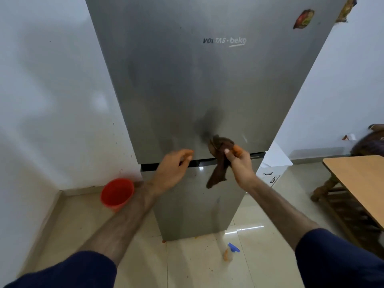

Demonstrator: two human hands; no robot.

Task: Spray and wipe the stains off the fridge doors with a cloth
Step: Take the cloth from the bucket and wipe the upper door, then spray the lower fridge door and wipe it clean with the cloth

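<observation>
Brushed-steel fridge door [187, 84]; right hand [239, 165] grips a limp brown cloth [219, 161], left hand [172, 169] loosely curled, empty.

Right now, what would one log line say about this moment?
right hand: holds brown cloth at upper fridge door | left hand: empty, at door gap | spray bottle: on floor

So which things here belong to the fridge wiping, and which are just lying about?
Job: fridge doors, cloth in the right hand, spray bottle on the floor, left hand.
Lying about: red cup, wooden table, magnets.
</observation>
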